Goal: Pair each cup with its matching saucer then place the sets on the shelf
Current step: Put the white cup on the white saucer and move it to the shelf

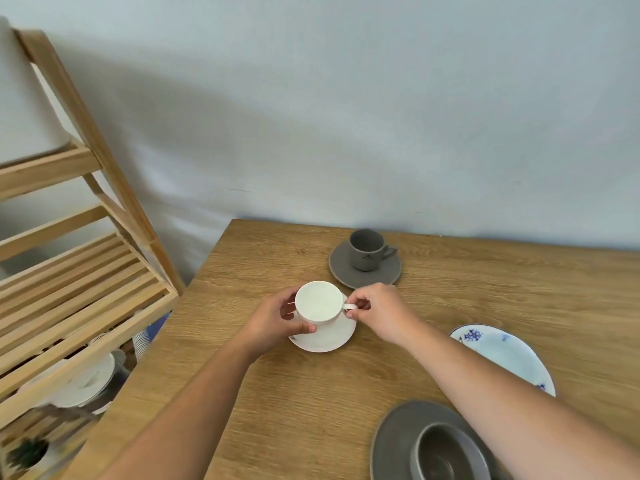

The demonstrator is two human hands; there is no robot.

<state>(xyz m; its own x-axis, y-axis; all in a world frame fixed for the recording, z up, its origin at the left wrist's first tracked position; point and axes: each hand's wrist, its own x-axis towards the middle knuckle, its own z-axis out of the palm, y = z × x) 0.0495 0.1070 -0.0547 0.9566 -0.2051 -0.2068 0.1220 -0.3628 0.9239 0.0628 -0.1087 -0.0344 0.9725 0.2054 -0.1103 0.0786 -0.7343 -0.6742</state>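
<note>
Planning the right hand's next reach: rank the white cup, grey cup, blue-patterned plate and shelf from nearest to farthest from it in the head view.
1. White cup: right hand pinches its handle.
2. Grey cup: just behind the hand.
3. Blue-patterned plate: to the right, nearer the person.
4. Shelf: far left, off the table.

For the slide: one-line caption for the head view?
Both hands, left hand and right hand, hold white cup on white saucer near shelf.

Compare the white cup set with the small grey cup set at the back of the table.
The white cup is wide and pale; the grey cup is narrower and dark. The left hand and right hand grip the white cup; the grey cup stands untouched. Both sit on matching saucers, the white saucer and the grey saucer.
</note>
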